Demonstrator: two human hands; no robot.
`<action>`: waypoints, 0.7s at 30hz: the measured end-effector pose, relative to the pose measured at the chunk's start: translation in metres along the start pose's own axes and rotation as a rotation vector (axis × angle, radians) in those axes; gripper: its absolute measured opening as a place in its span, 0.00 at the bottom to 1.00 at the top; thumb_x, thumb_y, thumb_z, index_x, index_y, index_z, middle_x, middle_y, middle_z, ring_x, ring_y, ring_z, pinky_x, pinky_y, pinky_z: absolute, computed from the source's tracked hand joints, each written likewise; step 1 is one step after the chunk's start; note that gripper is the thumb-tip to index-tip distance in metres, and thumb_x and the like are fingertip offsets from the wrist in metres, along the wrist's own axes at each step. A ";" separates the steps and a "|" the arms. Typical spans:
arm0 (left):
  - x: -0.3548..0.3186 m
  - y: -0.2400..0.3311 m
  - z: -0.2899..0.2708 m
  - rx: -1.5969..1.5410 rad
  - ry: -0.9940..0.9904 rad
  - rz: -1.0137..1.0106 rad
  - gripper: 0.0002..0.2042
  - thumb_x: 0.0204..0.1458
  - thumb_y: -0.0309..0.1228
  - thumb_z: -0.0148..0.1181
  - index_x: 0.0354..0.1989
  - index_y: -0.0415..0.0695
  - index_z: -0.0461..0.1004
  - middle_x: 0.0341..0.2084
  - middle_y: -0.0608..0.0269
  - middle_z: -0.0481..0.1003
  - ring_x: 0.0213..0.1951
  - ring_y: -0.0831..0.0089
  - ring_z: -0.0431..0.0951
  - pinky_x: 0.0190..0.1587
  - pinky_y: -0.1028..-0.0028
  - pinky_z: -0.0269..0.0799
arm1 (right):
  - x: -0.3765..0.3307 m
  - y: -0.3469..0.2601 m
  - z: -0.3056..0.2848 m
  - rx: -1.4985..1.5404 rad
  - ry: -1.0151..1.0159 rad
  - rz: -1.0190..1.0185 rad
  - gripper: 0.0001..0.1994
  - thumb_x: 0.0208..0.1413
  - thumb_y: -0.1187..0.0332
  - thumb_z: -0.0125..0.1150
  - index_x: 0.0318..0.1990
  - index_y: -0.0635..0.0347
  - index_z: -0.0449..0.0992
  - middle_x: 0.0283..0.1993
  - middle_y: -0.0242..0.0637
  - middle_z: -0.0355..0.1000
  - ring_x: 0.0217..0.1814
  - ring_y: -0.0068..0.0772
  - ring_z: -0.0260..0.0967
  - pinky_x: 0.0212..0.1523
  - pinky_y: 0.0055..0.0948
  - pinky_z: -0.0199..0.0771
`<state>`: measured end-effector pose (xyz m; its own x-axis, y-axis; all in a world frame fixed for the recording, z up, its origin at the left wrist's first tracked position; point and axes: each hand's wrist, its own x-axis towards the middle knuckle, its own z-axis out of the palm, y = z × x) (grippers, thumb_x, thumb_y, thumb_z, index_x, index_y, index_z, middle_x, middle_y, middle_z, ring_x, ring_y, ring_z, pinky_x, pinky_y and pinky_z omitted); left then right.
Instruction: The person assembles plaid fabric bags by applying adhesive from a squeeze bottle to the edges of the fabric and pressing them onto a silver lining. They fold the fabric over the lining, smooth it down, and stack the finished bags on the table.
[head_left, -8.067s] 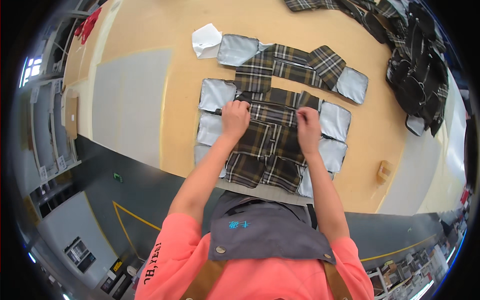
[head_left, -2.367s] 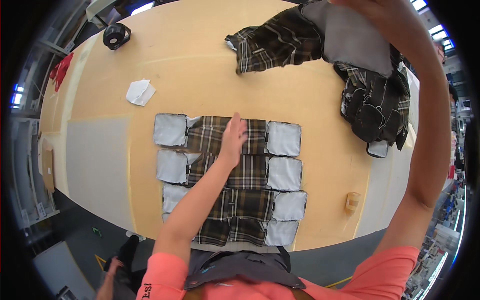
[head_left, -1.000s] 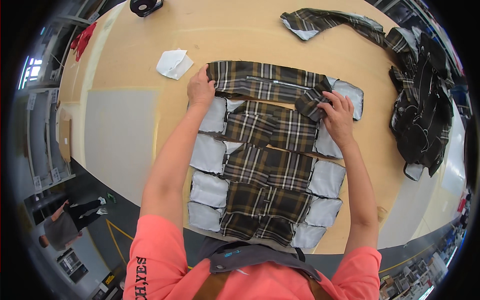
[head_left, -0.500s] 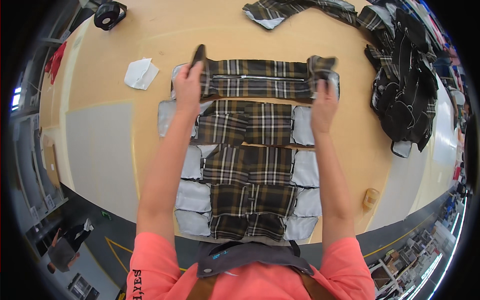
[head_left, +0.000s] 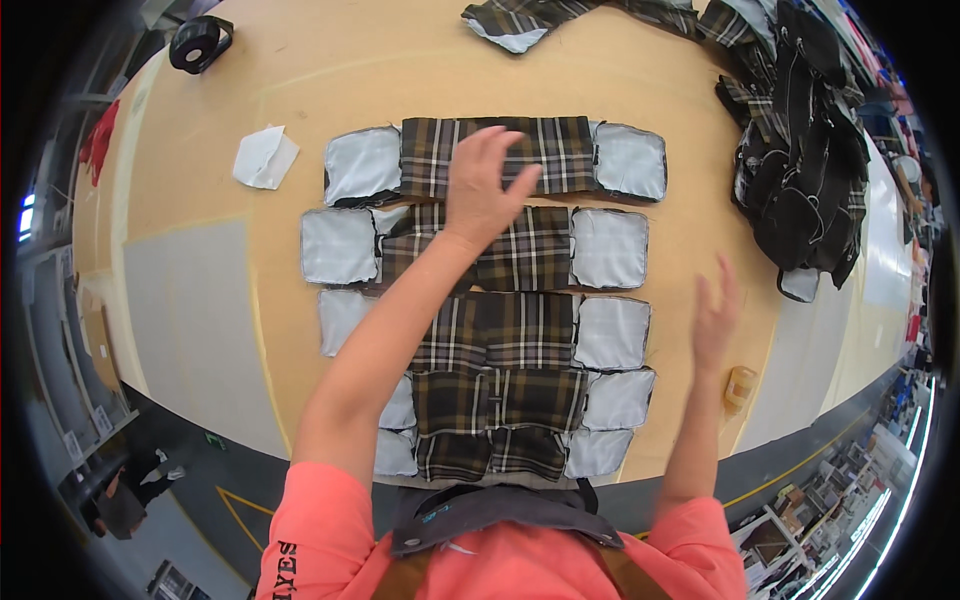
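Left hand over the top plaid strip, right hand held out to the side above the table.

The left hand [head_left: 487,185] reaches across the top plaid strip [head_left: 568,155], its thumb well apart from the fingers and nothing between them; whether the palm touches the cloth is hard to tell from above. That strip lies flat on the table [head_left: 690,150], a silvery square at each end, as the farthest of five rows; the next plaid piece [head_left: 530,248] sits just below it, partly under the wrist. The right hand [head_left: 713,320] is blurred, fingers apart and grasping nothing, near a small amber container [head_left: 739,390]. A heap of black and plaid bags [head_left: 800,190] lies beyond it, and a folded white paper [head_left: 266,158] rests left of the strip.
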<state>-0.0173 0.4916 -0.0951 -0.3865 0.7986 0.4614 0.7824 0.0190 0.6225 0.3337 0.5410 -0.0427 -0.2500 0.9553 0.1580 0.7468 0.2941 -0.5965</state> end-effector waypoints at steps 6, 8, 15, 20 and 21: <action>0.010 0.042 0.056 0.146 -0.311 0.332 0.23 0.53 0.46 0.58 0.55 0.50 0.69 0.58 0.64 0.66 0.64 0.63 0.59 0.64 0.54 0.50 | -0.090 0.155 -0.135 -0.339 -0.044 0.391 0.39 0.48 0.67 0.68 0.66 0.64 0.54 0.66 0.47 0.56 0.67 0.45 0.55 0.66 0.38 0.55; 0.013 0.041 0.067 0.209 -0.406 0.318 0.23 0.56 0.48 0.55 0.56 0.50 0.69 0.57 0.64 0.66 0.64 0.65 0.60 0.65 0.51 0.47 | -0.112 0.174 -0.143 -0.081 -0.137 0.626 0.38 0.48 0.66 0.68 0.66 0.62 0.56 0.63 0.44 0.59 0.64 0.41 0.58 0.63 0.35 0.58; -0.004 0.007 0.045 0.306 -0.507 0.347 0.27 0.58 0.49 0.51 0.61 0.48 0.63 0.60 0.64 0.64 0.64 0.64 0.59 0.66 0.49 0.46 | -0.110 0.179 -0.143 0.258 -0.052 0.797 0.27 0.54 0.62 0.63 0.60 0.57 0.62 0.50 0.37 0.68 0.49 0.31 0.68 0.51 0.28 0.68; -0.009 -0.003 0.041 0.347 -0.581 0.276 0.27 0.61 0.50 0.46 0.66 0.53 0.59 0.65 0.67 0.58 0.67 0.66 0.53 0.68 0.49 0.42 | -0.054 0.123 -0.120 1.245 0.230 0.607 0.25 0.58 0.56 0.60 0.60 0.51 0.62 0.57 0.41 0.68 0.56 0.33 0.68 0.54 0.33 0.70; -0.010 -0.004 0.042 0.346 -0.570 0.276 0.27 0.61 0.50 0.46 0.66 0.53 0.58 0.65 0.68 0.58 0.68 0.67 0.53 0.68 0.49 0.41 | -0.035 0.098 -0.107 1.374 0.201 0.590 0.26 0.58 0.54 0.61 0.61 0.51 0.62 0.59 0.42 0.67 0.57 0.33 0.68 0.55 0.33 0.71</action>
<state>0.0039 0.5087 -0.1284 0.0887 0.9897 0.1128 0.9610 -0.1148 0.2516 0.4816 0.5393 -0.0219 0.0426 0.9444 -0.3260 -0.4622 -0.2706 -0.8445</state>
